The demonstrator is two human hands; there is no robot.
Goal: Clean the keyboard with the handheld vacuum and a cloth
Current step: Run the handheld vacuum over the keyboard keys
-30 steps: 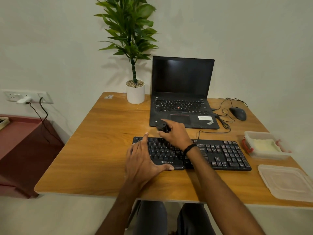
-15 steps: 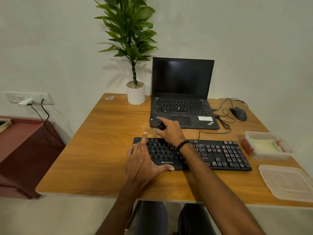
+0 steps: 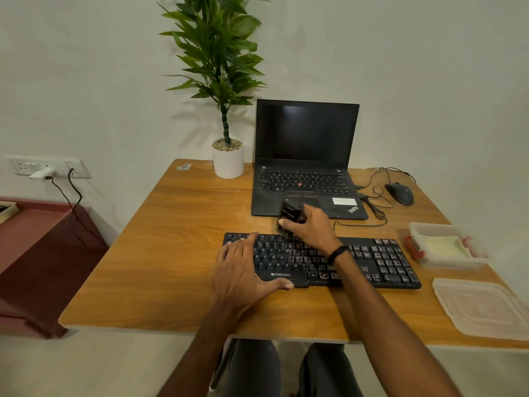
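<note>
Right hand (image 3: 310, 228) grips vacuum (image 3: 289, 217); keyboard (image 3: 372, 260) below

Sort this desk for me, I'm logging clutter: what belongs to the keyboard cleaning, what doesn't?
In use: black wired keyboard, small black handheld vacuum, right hand, left hand.

Idle: open black laptop, black mouse, potted green plant, clear plastic tub, loose lid.

Handheld vacuum (image 3: 289, 217) now farther right, over keyboard's (image 3: 380, 260) top row.
</note>
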